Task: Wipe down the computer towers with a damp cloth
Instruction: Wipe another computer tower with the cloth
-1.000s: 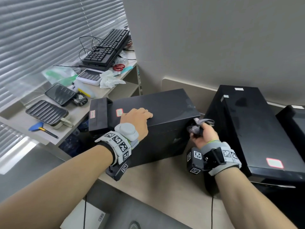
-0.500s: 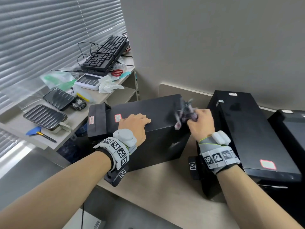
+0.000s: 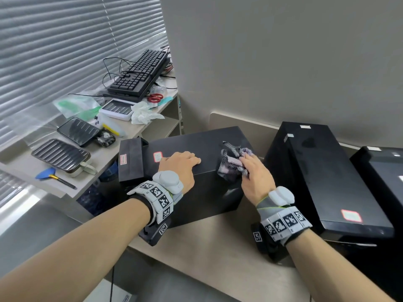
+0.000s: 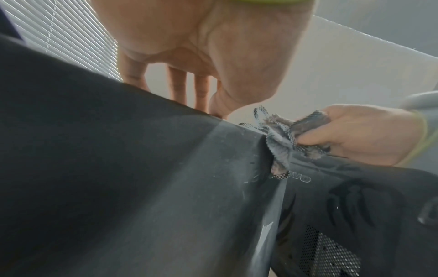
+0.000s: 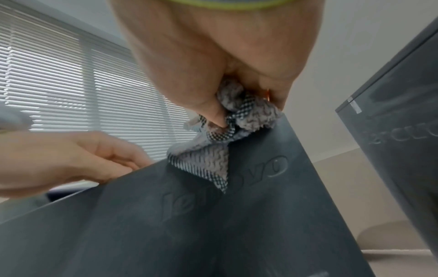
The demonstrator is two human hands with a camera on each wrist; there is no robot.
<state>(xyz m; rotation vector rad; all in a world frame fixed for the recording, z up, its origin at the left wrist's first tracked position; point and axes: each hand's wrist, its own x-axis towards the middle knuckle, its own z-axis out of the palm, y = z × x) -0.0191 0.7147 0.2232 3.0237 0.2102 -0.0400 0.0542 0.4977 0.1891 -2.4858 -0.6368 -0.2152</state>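
Observation:
A black computer tower (image 3: 196, 142) lies on the beige table (image 3: 207, 247). My left hand (image 3: 178, 164) rests on its top near the front edge, fingers (image 4: 177, 88) laid on the panel. My right hand (image 3: 255, 173) grips a crumpled grey checked cloth (image 3: 231, 160) and holds it against the tower's top right corner. In the right wrist view the thumb pinches the cloth (image 5: 213, 150), and a flap hangs over the front face (image 5: 213, 224). A second black tower (image 3: 322, 171) stands just to the right, and a third (image 3: 381, 171) sits at the frame edge.
A side shelf on the left carries two keyboards (image 3: 139, 77), red scissors (image 3: 156, 97), ribbed trays (image 3: 61, 154), a white crumpled tissue (image 3: 144, 113) and a blue brush (image 3: 52, 174). A grey wall runs close behind the towers. Window blinds fill the left.
My right hand rose with the cloth from the tower's front right corner onto its top and now presses the cloth there. The left hand stayed in place.

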